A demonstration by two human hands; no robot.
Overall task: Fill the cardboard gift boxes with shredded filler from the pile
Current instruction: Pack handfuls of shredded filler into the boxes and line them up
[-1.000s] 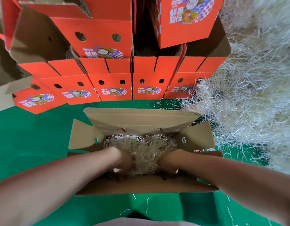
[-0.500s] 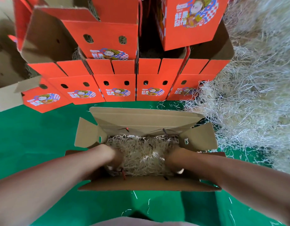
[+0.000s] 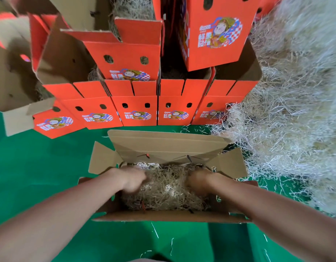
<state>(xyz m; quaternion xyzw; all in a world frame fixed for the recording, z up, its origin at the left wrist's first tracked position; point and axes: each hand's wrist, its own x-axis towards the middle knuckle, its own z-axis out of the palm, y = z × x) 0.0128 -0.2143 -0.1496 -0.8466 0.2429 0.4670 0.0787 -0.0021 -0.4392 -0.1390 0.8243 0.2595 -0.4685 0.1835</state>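
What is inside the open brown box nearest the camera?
Shredded filler lies in the box, with the left hand and right hand pushed into it at either end. The filler covers the box floor; the fingers are blurred or buried, so any grip cannot be told.

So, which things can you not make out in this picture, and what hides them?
Head view:
Left hand: blurred by motion, fingers unclear, so its grip cannot be told.
Right hand: fingers sunk in the filler, grip hidden.
Open box: its floor is covered by filler.
Pile: cut off by the right edge.
Front red boxes: the print is too small to read.
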